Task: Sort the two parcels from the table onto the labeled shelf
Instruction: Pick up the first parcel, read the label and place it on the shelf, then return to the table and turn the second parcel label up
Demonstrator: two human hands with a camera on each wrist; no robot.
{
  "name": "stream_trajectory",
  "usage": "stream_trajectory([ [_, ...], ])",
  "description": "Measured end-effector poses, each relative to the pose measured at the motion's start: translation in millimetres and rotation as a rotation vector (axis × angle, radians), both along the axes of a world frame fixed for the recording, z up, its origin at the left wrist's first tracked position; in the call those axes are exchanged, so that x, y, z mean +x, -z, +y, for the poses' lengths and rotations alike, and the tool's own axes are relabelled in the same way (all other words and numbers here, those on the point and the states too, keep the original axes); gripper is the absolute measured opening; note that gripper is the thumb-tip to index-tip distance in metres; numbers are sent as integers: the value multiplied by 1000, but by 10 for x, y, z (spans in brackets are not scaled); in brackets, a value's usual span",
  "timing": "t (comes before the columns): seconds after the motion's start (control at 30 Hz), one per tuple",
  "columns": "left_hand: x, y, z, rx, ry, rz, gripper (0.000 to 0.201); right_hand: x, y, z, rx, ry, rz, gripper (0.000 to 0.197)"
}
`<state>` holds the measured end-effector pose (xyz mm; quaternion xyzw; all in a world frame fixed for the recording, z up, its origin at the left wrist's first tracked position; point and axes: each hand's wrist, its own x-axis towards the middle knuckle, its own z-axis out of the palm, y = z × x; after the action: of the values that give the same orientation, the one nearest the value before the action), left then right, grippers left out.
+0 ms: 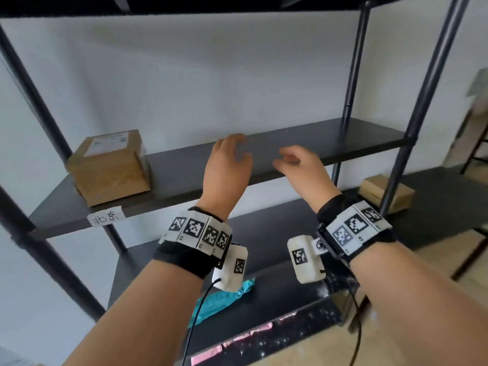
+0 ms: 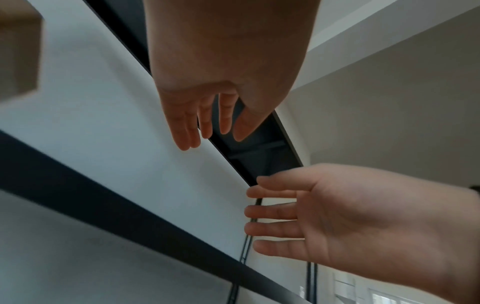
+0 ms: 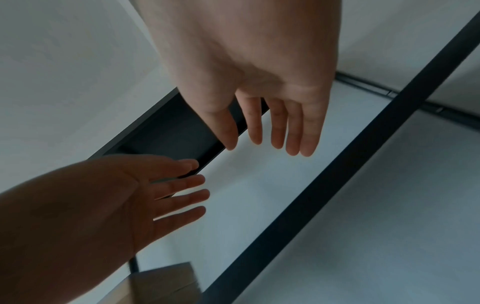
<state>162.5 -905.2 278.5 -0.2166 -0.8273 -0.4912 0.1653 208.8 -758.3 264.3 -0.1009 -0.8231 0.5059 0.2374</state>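
A brown cardboard parcel [image 1: 109,166] with a white shipping label stands at the left end of the dark middle shelf [image 1: 303,146], above a handwritten paper tag [image 1: 106,216]. Both my hands hover over the shelf's front edge near its middle, holding nothing. My left hand [image 1: 228,159] has its fingers straight and spread, as the left wrist view [image 2: 205,123] also shows. My right hand [image 1: 295,161] is relaxed with fingers extended [image 3: 272,131]. A corner of the parcel [image 2: 18,55] appears at the left wrist view's edge.
On the lower shelf lie a teal plastic mailer [image 1: 221,299] under my left wrist and a flat brown box [image 1: 383,192] at the right behind a black upright post [image 1: 420,107]. White wall backs the rack. Another shelf board runs overhead.
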Motion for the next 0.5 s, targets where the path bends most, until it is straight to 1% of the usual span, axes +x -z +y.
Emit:
stream_trajectory([
  [0.1,116,126,565,-42,104,-52,44,234,91,546,-15,89,-27,44],
  [0.2,255,229,1220,-72,187,-89,44,510,176,1211,-28,172,-49,43],
  [0.23,258,245,1312,-68,205,-99,44,559,191,1317,-16,185,-65,43],
  [0.27,291,271,1525,-64,225,-102,43,645,221,1544,-15,209,-78,44],
  [0.4,511,370,2537,-59,269,-155,40,1040,329,2555,-1,290,-117,43],
  [0.5,687,508,3167,-63,319,-216,41,1278,461,3164,-12,309,-165,45],
])
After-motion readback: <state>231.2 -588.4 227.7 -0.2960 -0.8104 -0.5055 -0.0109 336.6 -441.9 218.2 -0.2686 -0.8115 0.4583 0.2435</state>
